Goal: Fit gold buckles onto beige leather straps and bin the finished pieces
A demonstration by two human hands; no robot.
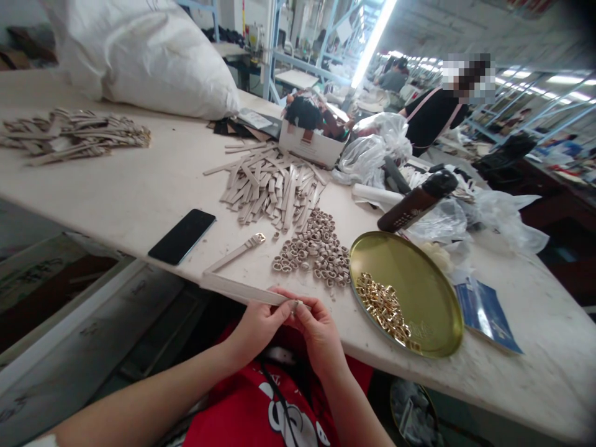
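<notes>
My left hand pinches the end of a long beige strap that lies along the table's near edge. My right hand is closed on the same strap end, where a small metal piece shows between my fingertips. A second beige strap with a gold buckle lies just beyond on the table. A heap of small beige loops sits ahead of my hands. To the right, a round gold tray holds several gold buckles.
A black phone lies left of the straps. Behind are a pile of cut beige strips, another bundle far left, a white sack, a dark bottle, plastic bags, a blue booklet. A person in black works beyond.
</notes>
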